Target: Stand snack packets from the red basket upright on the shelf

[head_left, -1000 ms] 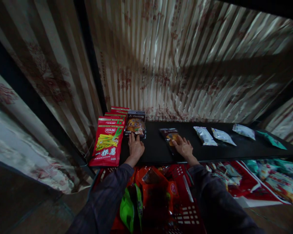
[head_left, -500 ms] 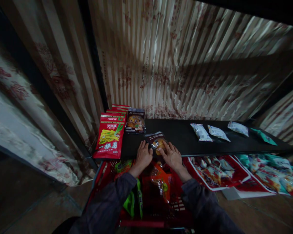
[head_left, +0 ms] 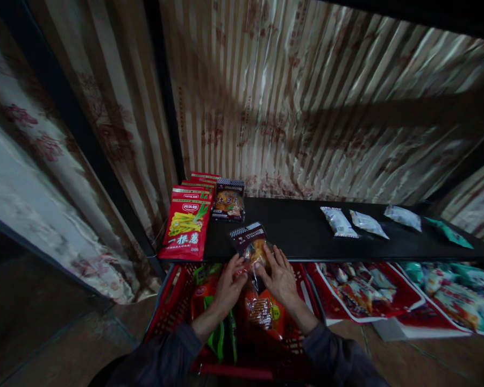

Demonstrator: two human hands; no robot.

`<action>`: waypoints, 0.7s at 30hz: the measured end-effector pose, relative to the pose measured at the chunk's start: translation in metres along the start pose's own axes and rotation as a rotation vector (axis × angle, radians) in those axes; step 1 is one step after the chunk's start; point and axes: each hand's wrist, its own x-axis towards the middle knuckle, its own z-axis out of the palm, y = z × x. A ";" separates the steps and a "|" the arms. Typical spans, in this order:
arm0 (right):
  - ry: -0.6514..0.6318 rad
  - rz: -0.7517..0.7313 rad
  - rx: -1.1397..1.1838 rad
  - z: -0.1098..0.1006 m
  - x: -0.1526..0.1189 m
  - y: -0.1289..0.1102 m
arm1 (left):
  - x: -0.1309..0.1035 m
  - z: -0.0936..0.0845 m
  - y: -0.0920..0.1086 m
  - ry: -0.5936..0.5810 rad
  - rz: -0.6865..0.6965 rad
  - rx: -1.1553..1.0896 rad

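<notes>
A dark snack bag with a checkered top band and a see-through window tilts over the shelf's front edge, above the red basket. My left hand holds its lower left side, fingers bent. On the other side my right hand grips it, with fingers lying over the window and the thumb in front. Another bag of the same dark kind lies behind on the shelf, beside a row of red snack bags.
The black shelf carries several small white packets and a green packet to the right. Below, a red basket holds orange and green bags. Red-and-white trays of packets stand right. Curtains hang behind.
The dark bag and both hands have come slightly toward me, off the shelf's edge. The bag has turned, its top leaning more to the left. The view has shifted slightly.
</notes>
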 end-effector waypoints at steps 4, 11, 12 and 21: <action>-0.024 -0.010 -0.027 -0.002 0.002 -0.003 | 0.006 -0.001 -0.004 -0.038 -0.068 -0.140; -0.007 -0.029 -0.008 -0.007 -0.004 -0.009 | 0.009 0.000 -0.006 -0.005 -0.143 -0.112; -0.014 -0.033 -0.001 -0.008 -0.005 -0.010 | 0.008 0.002 -0.006 0.002 -0.144 -0.117; -0.020 -0.050 0.229 -0.010 -0.017 -0.015 | 0.008 0.005 -0.001 0.072 -0.126 -0.343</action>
